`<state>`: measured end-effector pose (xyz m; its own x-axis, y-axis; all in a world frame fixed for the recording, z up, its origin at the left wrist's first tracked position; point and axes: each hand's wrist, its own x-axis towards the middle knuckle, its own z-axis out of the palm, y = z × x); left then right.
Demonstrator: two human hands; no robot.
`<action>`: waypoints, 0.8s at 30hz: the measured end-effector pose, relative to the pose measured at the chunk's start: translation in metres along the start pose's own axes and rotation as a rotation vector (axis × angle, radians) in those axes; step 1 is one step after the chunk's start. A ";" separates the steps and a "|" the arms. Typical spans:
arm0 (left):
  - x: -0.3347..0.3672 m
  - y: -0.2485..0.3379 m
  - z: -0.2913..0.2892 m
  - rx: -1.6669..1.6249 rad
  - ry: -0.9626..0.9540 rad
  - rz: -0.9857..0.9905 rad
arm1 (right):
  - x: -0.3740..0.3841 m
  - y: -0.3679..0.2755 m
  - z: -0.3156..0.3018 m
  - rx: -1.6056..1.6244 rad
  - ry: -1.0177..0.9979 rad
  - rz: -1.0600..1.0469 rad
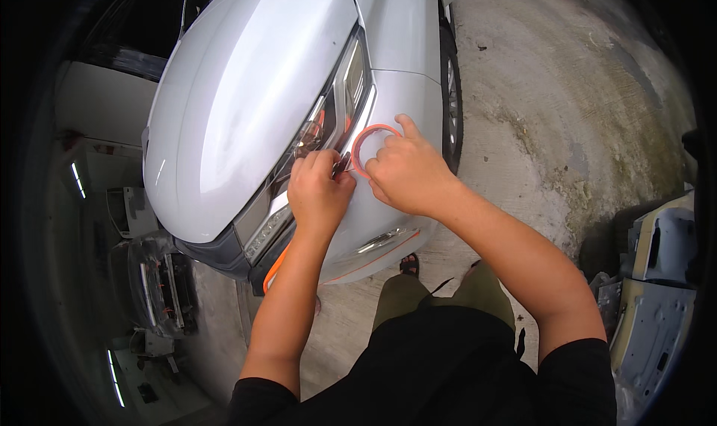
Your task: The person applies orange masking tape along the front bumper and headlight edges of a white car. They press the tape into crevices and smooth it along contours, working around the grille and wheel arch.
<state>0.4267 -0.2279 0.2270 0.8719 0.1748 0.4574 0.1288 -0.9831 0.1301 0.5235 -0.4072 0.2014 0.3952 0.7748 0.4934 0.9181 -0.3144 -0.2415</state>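
Note:
A roll of orange tape (357, 144) stands on edge against the silver car's front corner, with my right hand (407, 168) closed round its right side. The index finger of that hand points up past the roll. Beside it, at the lower edge of the headlight (351, 79), my left hand (317, 191) has its fingers bent together. Whatever those fingers pinch is hidden beneath them. An orange strip (276, 268) curves along the bumper below my left wrist. The car's hood (246, 75) spreads out to the left of the headlight.
The car's front wheel (451, 90) is beyond the fender on the right. Loose car panels (657, 306) stand at the far right on the stained concrete floor (538, 112). Another car front (157, 284) sits at the left. My sandalled foot (409, 263) is close below the bumper.

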 end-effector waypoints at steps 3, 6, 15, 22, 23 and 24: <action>0.001 0.003 0.000 0.006 -0.006 -0.048 | 0.000 0.015 -0.018 0.057 -0.046 -0.216; 0.003 0.004 -0.003 0.014 -0.043 -0.076 | 0.005 0.012 -0.025 0.060 -0.036 -0.457; 0.005 0.002 -0.004 0.008 -0.064 -0.063 | 0.023 0.072 -0.019 -0.116 -0.129 -0.069; 0.008 -0.002 -0.008 -0.037 -0.074 -0.029 | 0.034 0.058 0.002 0.013 0.031 0.184; 0.009 -0.003 -0.009 -0.019 -0.096 -0.032 | 0.034 0.059 -0.001 0.032 0.054 0.148; 0.011 -0.002 -0.010 -0.005 -0.106 -0.030 | 0.034 0.062 -0.004 0.053 0.055 0.127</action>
<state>0.4311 -0.2234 0.2400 0.9129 0.1970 0.3575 0.1536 -0.9772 0.1464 0.5939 -0.4021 0.2067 0.5108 0.6989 0.5007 0.8580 -0.3777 -0.3480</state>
